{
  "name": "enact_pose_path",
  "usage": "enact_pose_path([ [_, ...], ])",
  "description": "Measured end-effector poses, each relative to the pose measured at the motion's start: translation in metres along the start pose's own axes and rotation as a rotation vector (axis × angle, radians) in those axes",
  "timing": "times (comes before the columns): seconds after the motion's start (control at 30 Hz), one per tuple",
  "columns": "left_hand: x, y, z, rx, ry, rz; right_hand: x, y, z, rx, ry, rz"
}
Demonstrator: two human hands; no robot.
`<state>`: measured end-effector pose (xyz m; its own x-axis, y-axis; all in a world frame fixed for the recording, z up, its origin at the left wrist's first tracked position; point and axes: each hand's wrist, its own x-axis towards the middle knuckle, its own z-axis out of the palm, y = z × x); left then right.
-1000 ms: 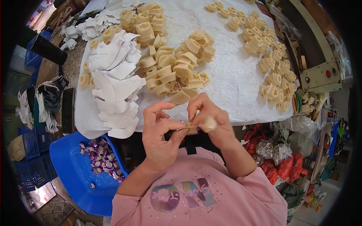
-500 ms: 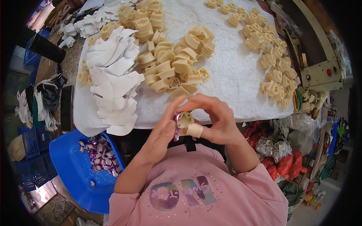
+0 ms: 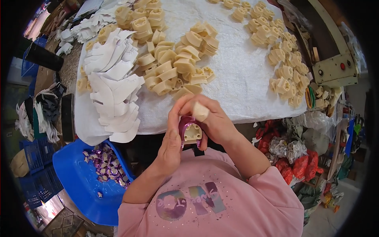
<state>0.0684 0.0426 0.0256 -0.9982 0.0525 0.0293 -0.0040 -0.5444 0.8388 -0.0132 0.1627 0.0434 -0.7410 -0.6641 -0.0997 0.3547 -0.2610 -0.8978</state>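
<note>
Between my hands, just off the table's near edge, is a beige plastic shoe heel (image 3: 192, 132) with a glossy purple covering strip (image 3: 184, 125) curved round its outer side. Its flat end, with several small holes, faces up. My left hand (image 3: 172, 134) presses along the left side, fingers wrapped over the far side. My right hand (image 3: 213, 120) closes on it from the right, with a beige wrap (image 3: 200, 112) round the thumb. The purple strip's ends stick out past the heel toward me.
A white cloth (image 3: 233, 91) covers the table. On it lie bare beige heels (image 3: 162, 75), more heels (image 3: 286, 71) at right, and white cut pieces (image 3: 116, 87) at left. A blue basin (image 3: 79, 185) below left holds purple-covered pieces (image 3: 104, 162). Red bags (image 3: 300, 173) lie at lower right.
The heel has turned so its holed end shows more fully, with the purple strip now arched over it. My right hand has moved left over the far side; the view has shifted slightly.
</note>
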Motion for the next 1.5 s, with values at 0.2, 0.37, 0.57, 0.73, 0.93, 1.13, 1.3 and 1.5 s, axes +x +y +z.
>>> enact_pose_path([
  [0.2, 0.0, 0.013, 0.018, 0.333, 0.097, 0.077, -0.005, -0.003, 0.003, -0.088, -0.13, 0.045],
  [0.37, 0.003, 0.003, 0.019, 0.41, 0.274, 0.142, -0.008, 0.025, 0.0, -0.373, -0.118, -0.317],
  [0.57, 0.005, -0.003, 0.014, 0.336, 0.391, 0.248, -0.015, 0.039, 0.014, -0.023, -0.038, -0.249],
  [0.73, 0.001, -0.009, 0.012, 0.339, 0.381, 0.254, -0.015, 0.035, 0.014, -0.388, -0.024, -0.408],
  [0.93, 0.0, 0.003, -0.003, -0.071, 0.106, 0.077, -0.017, 0.024, 0.01, -0.188, 0.017, -0.114],
  [1.13, -0.004, -0.015, -0.008, 0.565, 0.297, 0.26, -0.018, 0.025, 0.023, -0.157, 0.014, -0.152],
  [1.3, 0.005, 0.011, 0.001, -0.104, 0.212, 0.063, -0.012, 0.016, 0.006, -0.18, -0.07, -0.014],
  [1.5, 0.004, 0.02, -0.01, 0.817, 0.121, 0.23, -0.004, -0.012, 0.004, -0.936, 0.069, -0.256],
])
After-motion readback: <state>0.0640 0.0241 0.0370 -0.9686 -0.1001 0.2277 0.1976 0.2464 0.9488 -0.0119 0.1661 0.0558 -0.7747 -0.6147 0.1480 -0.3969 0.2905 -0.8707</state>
